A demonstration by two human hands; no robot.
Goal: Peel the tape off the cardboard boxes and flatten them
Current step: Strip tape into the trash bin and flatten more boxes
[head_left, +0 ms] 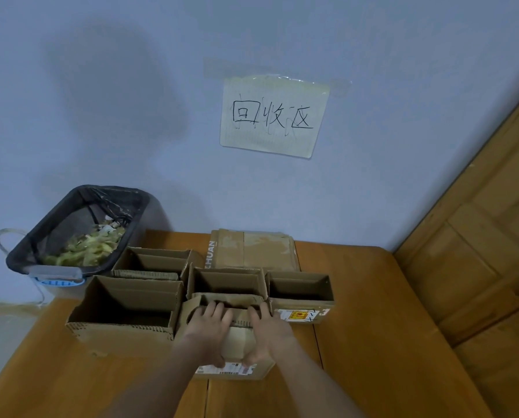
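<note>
A small cardboard box [240,342] with a shipping label on its near side lies at the front of the wooden table [373,327]. My left hand [208,330] and my right hand [267,333] both grip it, fingers over its top edge and thumbs low on its near face. Several opened cardboard boxes stand around it: a large one [125,315] to the left, one [149,262] behind that, one [225,282] straight behind, and one [300,294] with a red and yellow label to the right. A flattened box [252,248] lies against the wall.
A bin [80,230] lined with a black bag and holding yellowish tape scraps stands at the table's back left corner. A handwritten paper sign [273,116] is taped to the wall. A wooden door [478,251] borders the right side.
</note>
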